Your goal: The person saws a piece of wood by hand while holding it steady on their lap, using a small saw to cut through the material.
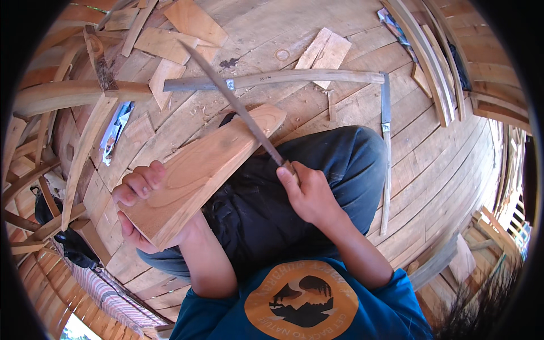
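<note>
— What has the left hand (137, 199) got?

— It is clamped on the near end of a reddish wooden plank (199, 170), fingers curled over the top edge, thumb side under it. The plank rests across the person's lap and runs up toward one o'clock, its far end rounded.

— And the right hand (309, 195)?

— Closed around the handle of a long, narrow blade (235, 102), at about three o'clock from the plank's middle. The blade slants up toward eleven o'clock and crosses over the plank's far end.

— What lies around?

— A plank floor (351, 34) scattered with wood offcuts (326, 51) at twelve o'clock, and a long curved wooden strip (272, 78) lying across the floor just beyond the plank's tip.
</note>
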Motion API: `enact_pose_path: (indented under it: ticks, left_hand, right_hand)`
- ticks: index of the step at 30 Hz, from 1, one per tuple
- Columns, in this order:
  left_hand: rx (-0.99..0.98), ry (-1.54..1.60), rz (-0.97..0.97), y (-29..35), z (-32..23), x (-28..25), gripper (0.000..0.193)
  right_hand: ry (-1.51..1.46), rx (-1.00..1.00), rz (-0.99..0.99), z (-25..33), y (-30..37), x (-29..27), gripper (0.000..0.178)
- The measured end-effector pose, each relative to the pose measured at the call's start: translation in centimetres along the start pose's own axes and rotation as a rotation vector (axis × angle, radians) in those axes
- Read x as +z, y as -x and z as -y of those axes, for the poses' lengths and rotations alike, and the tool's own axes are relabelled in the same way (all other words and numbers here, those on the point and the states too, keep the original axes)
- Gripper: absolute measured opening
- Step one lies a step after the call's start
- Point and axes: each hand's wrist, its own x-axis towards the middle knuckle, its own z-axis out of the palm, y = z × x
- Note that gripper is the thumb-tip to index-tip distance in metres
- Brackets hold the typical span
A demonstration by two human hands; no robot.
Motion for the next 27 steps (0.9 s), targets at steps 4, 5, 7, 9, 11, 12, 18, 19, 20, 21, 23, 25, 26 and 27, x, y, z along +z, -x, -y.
enact_pose_path:
  ticks: [4,5,7,9,11,12,18,19,20,21,23,25,26,27]
  left_hand:
    - [0.002,-0.011,0.009,-0.1,0.2,0.6,0.023]
    - [0.017,-0.033,-0.014,-0.1,0.4,0.8,0.024]
    - [0.046,-0.079,-0.059,-0.1,0.5,1.2,0.026]
    - [-0.017,-0.049,0.087,-0.5,0.4,1.2,0.027]
    - [-0.085,-0.025,0.256,-0.9,0.1,1.0,0.028]
    - [-0.124,-0.01,0.349,-1.2,0.2,0.7,0.029]
    - [-0.223,-0.431,0.107,-1.5,-1.1,3.4,0.048]
    - [-0.283,-0.552,0.107,-1.4,-2.4,3.1,0.051]
    - [-0.348,-0.675,0.1,-1.2,-3.7,2.9,0.054]
    - [-0.379,-0.641,0.075,-0.9,-4.9,3.0,0.045]
    - [-0.385,-0.914,0.097,-0.5,-6.9,4.3,0.037]
    - [-0.385,-1.136,0.081,0.1,-8.3,5.5,0.031]
    - [-0.394,-1.155,0.032,0.3,-8.3,6.6,0.031]
    - [-0.402,-1.173,-0.017,0.6,-8.1,8.0,0.032]
  right_hand:
    - [-0.037,0.07,-0.039,-0.4,-1.1,0.0,0.05]
    - [-0.041,0.044,-0.032,-0.2,-0.9,0.0,0.049]
    - [-0.049,-0.009,-0.018,0.5,0.1,0.1,0.049]
    - [-0.081,-0.059,0.017,1.0,0.6,0.2,0.048]
    - [-0.113,-0.087,0.071,2.2,1.2,0.0,0.047]
    - [-0.133,-0.097,0.095,2.6,1.4,0.0,0.046]
    - [-0.257,-0.123,0.108,3.5,1.7,0.1,0.044]
    - [-0.277,-0.109,0.096,3.3,1.8,0.0,0.044]
    - [-0.286,-0.105,0.084,3.1,2.1,0.0,0.044]
    - [-0.295,-0.101,0.072,3.0,2.3,-0.1,0.044]
    - [-0.304,-0.078,0.07,2.5,2.7,0.1,0.044]
    - [-0.314,-0.037,0.096,2.0,3.2,0.4,0.043]
    - [-0.308,-0.026,0.111,2.0,3.3,0.3,0.043]
    - [-0.302,-0.016,0.126,2.0,3.5,0.2,0.042]
